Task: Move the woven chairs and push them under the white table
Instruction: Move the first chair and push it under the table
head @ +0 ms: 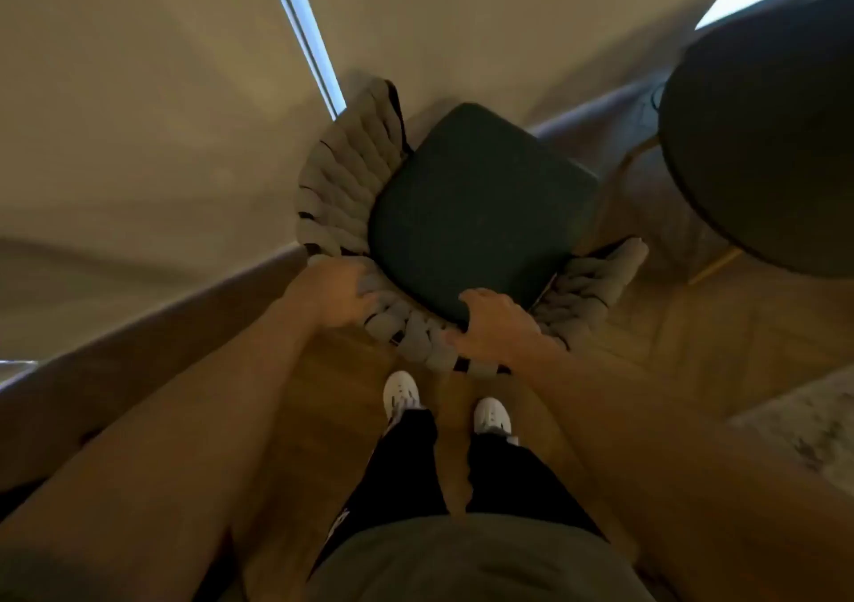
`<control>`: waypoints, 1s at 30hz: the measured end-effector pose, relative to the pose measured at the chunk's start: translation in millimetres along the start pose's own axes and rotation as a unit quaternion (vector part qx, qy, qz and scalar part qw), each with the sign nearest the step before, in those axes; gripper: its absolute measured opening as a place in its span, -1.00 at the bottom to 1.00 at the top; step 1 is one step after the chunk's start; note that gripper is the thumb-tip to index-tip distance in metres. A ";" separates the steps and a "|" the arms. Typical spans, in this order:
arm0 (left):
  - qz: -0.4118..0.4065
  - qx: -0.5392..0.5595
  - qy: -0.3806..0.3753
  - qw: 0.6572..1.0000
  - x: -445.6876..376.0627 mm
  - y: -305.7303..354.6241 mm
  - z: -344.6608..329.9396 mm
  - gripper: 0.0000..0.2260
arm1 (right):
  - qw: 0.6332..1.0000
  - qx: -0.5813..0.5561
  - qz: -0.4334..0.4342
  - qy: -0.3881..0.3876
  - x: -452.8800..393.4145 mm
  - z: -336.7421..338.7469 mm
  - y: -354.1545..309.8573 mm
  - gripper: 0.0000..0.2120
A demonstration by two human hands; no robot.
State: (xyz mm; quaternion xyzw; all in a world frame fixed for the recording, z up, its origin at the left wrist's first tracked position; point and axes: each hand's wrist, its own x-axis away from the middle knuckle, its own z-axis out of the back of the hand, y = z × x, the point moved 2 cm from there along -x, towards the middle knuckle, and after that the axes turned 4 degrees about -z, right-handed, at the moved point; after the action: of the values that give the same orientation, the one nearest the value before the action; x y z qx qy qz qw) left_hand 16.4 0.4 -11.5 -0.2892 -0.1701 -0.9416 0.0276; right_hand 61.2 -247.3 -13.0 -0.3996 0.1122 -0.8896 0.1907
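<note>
Both hands are on the curved woven back of one chair: the left hand [335,294] curls over the braided rim at its left end, fingers wrapped onto the weave, and the right hand [497,324] grips the rim further right, thumb toward the dark seat cushion [480,213]. The woven chair [342,185] stands directly ahead of the person, its back nearest the body and its seat pointing away toward the pale wall [138,116] and baseboard, so any push along the arms drives it seat-first. The two hands sit about equally near, one to each side of the back's middle, which should let the chair be steered or lifted evenly. No white table shows in this view, so which way the chair must turn cannot be told; I judge it will need swinging away from the wall first. Counted: one woven chair in hand, two hands on it, two white shoes [401,393] on the wooden floor [670,347], and one large dark rounded object [762,153] at right, possibly another seat, though too blurred to say.
</note>
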 end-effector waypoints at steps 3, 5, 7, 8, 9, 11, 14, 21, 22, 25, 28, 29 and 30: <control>-0.081 -0.177 -0.059 0.979 -20.2 -24.0 -13.8 -0.34 | 0.999 -0.008 -0.031 -0.039 -13.2 -26.5 -1.5 -0.33; -0.110 -0.264 -0.105 0.952 -34.9 -43.2 -28.6 -0.32 | 0.995 0.009 -0.050 -0.090 -19.9 -49.5 -3.9 -0.32; -0.113 -0.295 -0.136 0.939 -47.5 -56.2 -39.4 -0.32 | 0.991 0.033 -0.063 -0.115 -27.6 -72.1 -5.4 -0.28; -0.107 -0.295 -0.149 0.938 -52.2 -59.8 -42.8 -0.33 | 0.990 0.053 -0.068 -0.115 -29.7 -78.7 -7.3 -0.28; -0.108 -0.301 -0.149 0.936 -57.7 -62.7 -47.0 -0.37 | 0.989 0.071 -0.073 -0.108 -33.2 -85.5 -7.1 -0.29; -0.110 -0.310 -0.138 0.934 -67.1 -63.7 -48.5 -0.45 | 0.987 0.094 -0.083 -0.102 -39.3 -92.5 -6.1 -0.35; -0.137 -0.332 -0.131 0.924 -77.0 -64.7 -47.4 -0.60 | 0.985 0.091 -0.098 -0.113 -47.3 -94.4 0.1 -0.45; -0.127 -0.343 -0.161 0.917 -60.2 -38.7 -54.0 -0.66 | 0.981 0.114 -0.109 -0.116 -30.9 -98.9 22.9 -0.55; -0.125 -0.331 -0.161 0.921 -54.1 -30.5 -60.8 -0.66 | 0.980 0.122 -0.106 -0.120 -23.8 -99.4 30.4 -0.54; -0.105 -0.281 -0.160 0.941 -32.3 0.5 -84.0 -0.70 | 0.973 0.163 -0.092 -0.135 1.1 -96.4 56.1 -0.51; -0.078 -0.239 -0.145 0.957 -14.3 36.1 -112.1 -0.77 | 0.964 0.205 -0.085 -0.143 22.9 -90.5 84.6 -0.49; -0.072 -0.235 -0.132 0.960 -9.1 46.7 -121.2 -0.78 | 0.962 0.217 -0.080 -0.142 28.7 -88.5 93.8 -0.49; -0.061 -0.230 -0.119 0.964 -5.0 56.5 -130.2 -0.79 | 0.960 0.228 -0.076 -0.141 33.5 -86.6 103.3 -0.49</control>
State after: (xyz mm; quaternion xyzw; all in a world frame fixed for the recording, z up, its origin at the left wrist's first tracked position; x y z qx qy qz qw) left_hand -40.7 -96.8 -97.9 -0.3864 0.0311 -0.9143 -0.1179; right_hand 1.4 -350.7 -83.8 -0.4745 -0.1526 -0.8378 0.2228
